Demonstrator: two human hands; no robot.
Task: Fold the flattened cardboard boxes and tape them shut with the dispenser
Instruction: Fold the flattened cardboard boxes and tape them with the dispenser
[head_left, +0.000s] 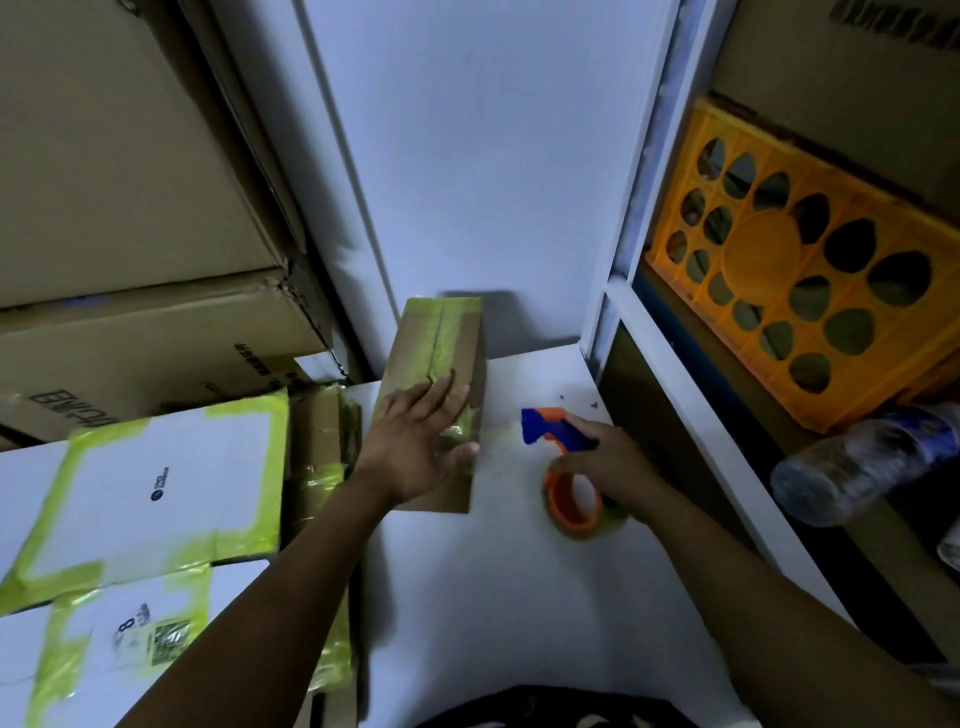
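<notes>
Pressing left hand (415, 441) flat, fingers spread, steadying taped box (434, 400); right hand (608, 457) gripping dispenser (563, 467) just right, ready.

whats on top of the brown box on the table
The left hand lies flat on the brown box, over yellow-green tape running along its top seam. The hand covers the seam's near part.

Left hand (421, 441) and right hand (608, 460) bare-armed; dark garment (545, 707) below.
</notes>
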